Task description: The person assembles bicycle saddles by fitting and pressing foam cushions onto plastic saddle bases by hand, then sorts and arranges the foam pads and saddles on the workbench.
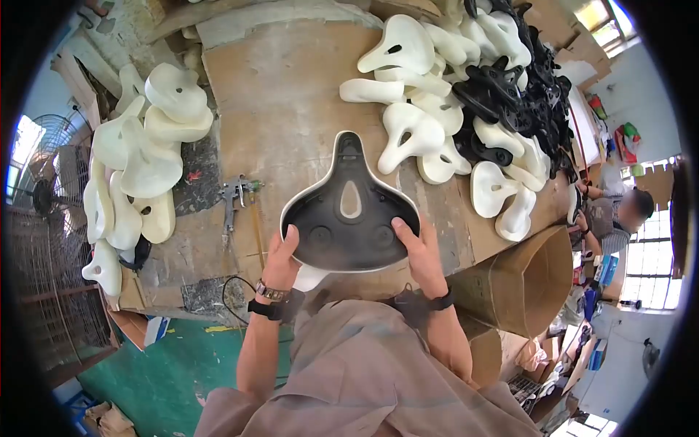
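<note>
Both hands are on one bicycle saddle (348, 244), held up in front of the torso, over the near edge of the workbench (273, 102). The left hand (282, 256) grasps the left side of the wide rear end, thumb on the black inner face. The right hand (419, 251) grips the opposite side the same way, thumb also on the black face. Fingers behind the saddle are mostly hidden.

Saddle shows its hollow black side to the camera, pale rim around it, oval opening in the middle, narrow nose pointing away from the person. A pale piece (311, 277) shows just below the rear edge, partly covered; can't tell if it touches.

Left of the saddle, a spray gun (236, 194) lies on the bench, a yellowish hose (257, 231) beside it. Further left, a pile of white saddle pads (151, 156). Right and far side: more cream saddle pads (412, 132), some overlapping, with a heap of black saddle shells (499, 91) among and beyond them. An open cardboard box (526, 284) is at the near right edge of the bench.

Left wrist has a metal watch (271, 292) and a dark band (263, 309); right wrist has a black band (440, 300). Another person (615, 218) is at far right.
</note>
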Demonstrator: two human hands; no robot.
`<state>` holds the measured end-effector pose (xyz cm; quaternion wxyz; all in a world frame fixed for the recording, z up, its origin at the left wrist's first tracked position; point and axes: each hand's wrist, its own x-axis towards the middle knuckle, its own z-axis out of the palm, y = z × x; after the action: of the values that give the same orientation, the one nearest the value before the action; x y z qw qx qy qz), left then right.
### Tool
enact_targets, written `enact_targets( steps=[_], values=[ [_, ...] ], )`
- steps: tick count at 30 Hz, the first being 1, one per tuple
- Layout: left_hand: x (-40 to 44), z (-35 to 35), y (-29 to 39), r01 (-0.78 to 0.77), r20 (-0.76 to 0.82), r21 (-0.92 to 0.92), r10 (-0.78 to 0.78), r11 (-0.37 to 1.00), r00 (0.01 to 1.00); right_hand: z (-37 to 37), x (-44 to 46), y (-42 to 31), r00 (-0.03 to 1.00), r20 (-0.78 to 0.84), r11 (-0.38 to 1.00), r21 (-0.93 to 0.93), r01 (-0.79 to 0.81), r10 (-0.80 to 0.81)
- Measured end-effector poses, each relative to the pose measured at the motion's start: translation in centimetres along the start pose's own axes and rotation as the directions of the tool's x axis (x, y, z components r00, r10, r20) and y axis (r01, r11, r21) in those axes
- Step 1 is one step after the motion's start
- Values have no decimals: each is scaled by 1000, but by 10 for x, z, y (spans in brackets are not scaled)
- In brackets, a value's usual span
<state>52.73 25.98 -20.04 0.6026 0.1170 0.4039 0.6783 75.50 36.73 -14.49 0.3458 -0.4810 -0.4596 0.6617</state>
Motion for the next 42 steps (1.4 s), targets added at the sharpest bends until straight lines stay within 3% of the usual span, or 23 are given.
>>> enact_targets(
  steps=[4, 8, 10, 12, 14, 16, 17, 18, 19, 20, 22, 24, 26, 29, 31, 42],
  values=[
    [2, -1, -9, 0, -54, -33, -2, 999, 999, 3, 2, 10, 995, -57, 985, -157, 72, -82],
    [-6, 28, -37, -73, -123, -194, 50, 978, 991, 33, -2, 12, 870, -205, 843, -422, 334, -448],
    [-10, 56, -32, -151, -199, -407, 74, 901, 977, 45, -10, 13, 886, -149, 816, -478, 325, -440],
    [-6, 56, -34, -202, -335, -404, 61, 892, 940, 61, -21, 18, 845, -121, 762, -512, 396, -521],
    [-3, 48, -28, -179, -307, -426, 44, 887, 951, 59, -25, 30, 852, -35, 769, -451, 453, -523],
    [-3, 32, -30, -159, -275, -298, 75, 941, 958, 45, -32, 16, 856, 211, 778, -357, 517, -472],
    [-3, 20, -30, -112, -311, -256, 28, 960, 950, 40, -30, 12, 871, 251, 843, -243, 480, -423],
    [-2, 12, -26, -28, -269, -340, -69, 940, 961, 35, -28, 9, 879, 290, 895, -131, 427, -378],
    [-3, 11, -30, -97, -302, -263, 13, 960, 953, 35, -19, 12, 893, 265, 931, 109, 348, -364],
    [-6, 20, -26, -162, -323, -185, 95, 969, 941, 29, -5, 14, 902, 215, 917, 228, 326, -374],
    [-16, 39, -16, -80, -204, -254, 27, 964, 979, 25, 14, -20, 930, 82, 867, 399, 298, -358],
    [-27, 57, -14, -42, -187, -192, 5, 981, 982, 17, 28, -45, 918, 76, 838, 444, 318, -389],
    [-28, 54, -25, -4, -149, -137, -17, 991, 989, 18, 28, -67, 919, 107, 755, 610, 241, -379],
    [-29, 49, -36, 69, -140, -124, -86, 990, 986, 10, 31, -58, 934, 161, 751, 644, 146, -320],
    [-31, 50, -37, 123, -147, -164, -147, 979, 978, 16, 27, -65, 964, -15, 751, 623, 218, -267],
    [-24, 61, -31, 96, -109, -50, -101, 994, 989, 14, 22, -67, 931, -47, 825, 450, 343, -361]
  ],
)
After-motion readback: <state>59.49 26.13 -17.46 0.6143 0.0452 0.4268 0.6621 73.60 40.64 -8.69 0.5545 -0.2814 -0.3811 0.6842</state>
